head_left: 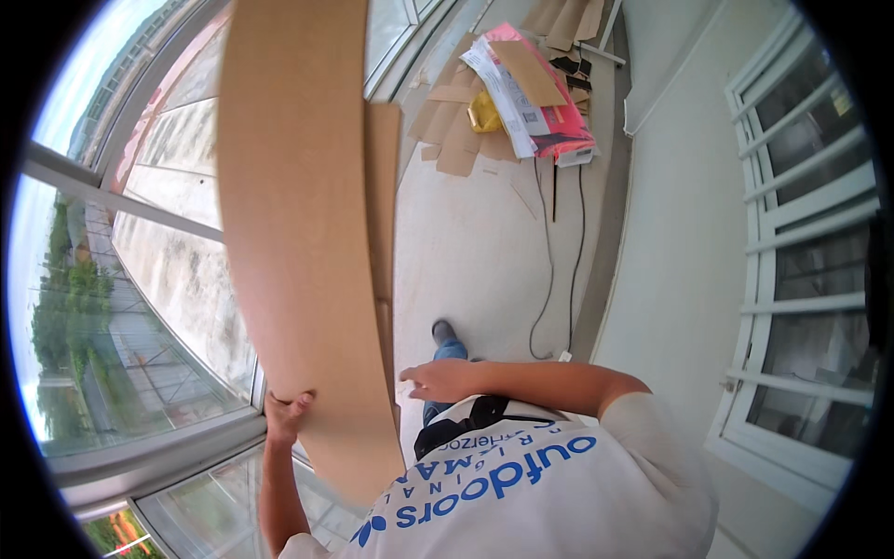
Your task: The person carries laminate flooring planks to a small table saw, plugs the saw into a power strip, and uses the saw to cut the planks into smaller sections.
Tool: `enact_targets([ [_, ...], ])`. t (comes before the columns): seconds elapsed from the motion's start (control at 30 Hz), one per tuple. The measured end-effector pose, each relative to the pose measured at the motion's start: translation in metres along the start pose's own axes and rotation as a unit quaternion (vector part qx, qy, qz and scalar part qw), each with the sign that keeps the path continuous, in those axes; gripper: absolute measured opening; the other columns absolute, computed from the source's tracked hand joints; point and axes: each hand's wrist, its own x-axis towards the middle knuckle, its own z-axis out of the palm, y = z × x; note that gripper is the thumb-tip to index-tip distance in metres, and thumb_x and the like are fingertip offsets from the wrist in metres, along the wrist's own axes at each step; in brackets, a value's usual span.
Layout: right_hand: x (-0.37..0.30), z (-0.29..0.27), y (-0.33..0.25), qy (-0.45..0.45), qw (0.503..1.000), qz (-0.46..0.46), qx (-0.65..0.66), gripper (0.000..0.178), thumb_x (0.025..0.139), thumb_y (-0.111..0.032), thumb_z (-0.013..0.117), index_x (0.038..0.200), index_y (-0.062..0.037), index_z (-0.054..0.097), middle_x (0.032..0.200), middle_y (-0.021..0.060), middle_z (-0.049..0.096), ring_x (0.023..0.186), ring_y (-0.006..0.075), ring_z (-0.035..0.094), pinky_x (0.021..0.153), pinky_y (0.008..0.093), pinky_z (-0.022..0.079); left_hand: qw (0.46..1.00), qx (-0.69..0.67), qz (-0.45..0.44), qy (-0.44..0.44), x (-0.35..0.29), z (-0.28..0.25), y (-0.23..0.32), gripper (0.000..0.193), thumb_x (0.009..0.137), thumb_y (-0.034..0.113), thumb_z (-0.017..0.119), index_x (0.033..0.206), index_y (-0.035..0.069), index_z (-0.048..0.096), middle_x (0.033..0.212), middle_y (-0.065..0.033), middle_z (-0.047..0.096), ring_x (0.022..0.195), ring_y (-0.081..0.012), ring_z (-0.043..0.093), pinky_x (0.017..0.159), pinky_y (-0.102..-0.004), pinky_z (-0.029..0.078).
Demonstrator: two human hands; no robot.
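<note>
- Nearest is the person's shirt (pixel 559 489); beside it the low end of the board (pixel 298 233) is blurred, and I cannot tell what supports it.
- The left hand (pixel 287 416) grasps the board's left edge, with the thumb on the front face; its other fingers are mostly hidden.
- The right hand (pixel 438 380) is near the right edge, loosely curled and seemingly holding nothing.
- The board is long and brown, between the window (pixel 158 326) and the person; its far end is cut off by the upper border.
- The step in hand seems to be handling this board; the next move probably calls for a steady hold on both edges.
- A second board (pixel 383 186) is mostly hidden behind the first.
- Farther, on the floor (pixel 456 252), a pink bag (pixel 566 121) lies on cardboard (pixel 453 149); its contents are hard to make out.
</note>
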Motion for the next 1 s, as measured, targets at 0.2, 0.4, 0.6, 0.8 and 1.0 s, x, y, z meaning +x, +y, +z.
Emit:
enact_targets([
  [0.2, -0.046, -0.128, 0.220, 0.132, 0.928, 0.329, -0.112, 0.040, 0.091, -0.033, 0.051, 0.117, -0.0033, 0.055, 0.119, 0.0186, 0.061, 0.110, 0.0358, 0.058, 0.092, 0.0460, 0.046, 0.974, 0.034, -0.192, -0.116, 0.190, 0.081, -0.035, 0.039, 0.076, 0.027, 0.082, 0.096, -0.003, 0.067, 0.088, -0.0041, 0.068, 0.078, -0.0108, 0.062, 0.068, -0.0277, 0.051],
  [0.4, -0.096, -0.207, 0.249, 0.140, 0.891, 0.432, -0.025, 0.038, 0.094, -0.038, 0.048, 0.092, -0.0040, 0.065, 0.096, 0.0193, 0.066, 0.099, 0.0392, 0.060, 0.080, 0.0485, 0.047, 0.940, 0.108, -0.282, -0.157, 0.324, 0.146, -0.018, 0.033, 0.079, 0.019, 0.079, 0.099, -0.005, 0.067, 0.089, -0.0076, 0.069, 0.077, -0.0139, 0.065, 0.065, -0.0306, 0.055],
  [0.6, -0.154, -0.325, 0.277, 0.189, 0.845, 0.401, 0.298, 0.043, 0.096, -0.039, 0.048, 0.088, -0.0007, 0.065, 0.086, 0.0144, 0.066, 0.075, 0.0251, 0.061, 0.072, 0.0396, 0.048, 0.908, 0.094, -0.375, -0.160, 0.472, 0.183, 0.026, 0.035, 0.080, 0.017, 0.078, 0.104, -0.007, 0.066, 0.093, -0.0108, 0.070, 0.079, -0.0175, 0.067, 0.067, -0.0321, 0.056],
  [0.8, -0.184, -0.477, 0.297, 0.155, 0.705, 0.510, 0.468, 0.036, 0.096, -0.031, 0.054, 0.094, 0.0019, 0.066, 0.085, 0.0081, 0.065, 0.078, 0.0155, 0.057, 0.071, 0.0325, 0.048, 0.920, 0.139, -0.356, -0.091, 0.595, 0.240, 0.002, 0.042, 0.078, 0.019, 0.079, 0.106, -0.008, 0.064, 0.093, -0.0125, 0.070, 0.077, -0.0178, 0.068, 0.067, -0.0319, 0.056],
  [1.0, -0.158, -0.543, 0.321, 0.176, 0.651, 0.589, 0.444, 0.032, 0.096, -0.026, 0.052, 0.096, 0.0020, 0.067, 0.085, 0.0099, 0.066, 0.077, 0.0157, 0.060, 0.068, 0.0316, 0.049, 0.947, 0.132, -0.289, -0.050, 0.767, 0.318, -0.084, 0.055, 0.069, 0.025, 0.085, 0.109, -0.006, 0.064, 0.092, -0.0152, 0.071, 0.077, -0.0199, 0.070, 0.068, -0.0334, 0.057],
])
